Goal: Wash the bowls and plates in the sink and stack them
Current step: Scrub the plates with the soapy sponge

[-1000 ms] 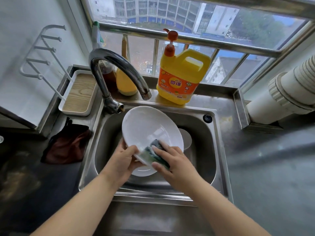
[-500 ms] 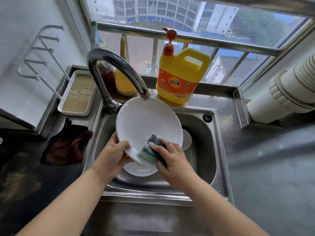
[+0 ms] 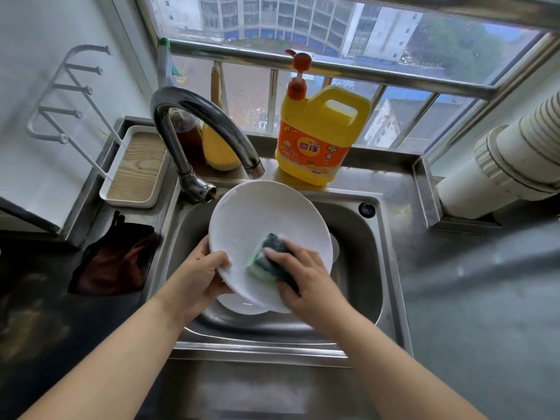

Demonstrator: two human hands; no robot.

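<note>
A large white plate (image 3: 257, 219) is held tilted over the steel sink (image 3: 375, 268), its top edge just under the faucet spout. My left hand (image 3: 200, 274) grips the plate's lower left rim, thumb on its face. My right hand (image 3: 303, 280) holds a dark green sponge (image 3: 269, 262) pressed against the plate's lower right face. More white dishes (image 3: 242, 306) lie in the basin under the plate, mostly hidden; a white edge (image 3: 335, 247) shows behind its right rim.
The curved chrome faucet (image 3: 194, 122) rises at the sink's back left. A yellow detergent jug (image 3: 318, 137) with a red pump stands on the back ledge beside two bottles (image 3: 218, 147). A white tray with a wood insert (image 3: 136, 168) and a dark cloth (image 3: 115, 259) lie left.
The plate rose from the basin towards the faucet and tilted more upright. My right hand slid the sponge from the plate's lower edge further onto its face.
</note>
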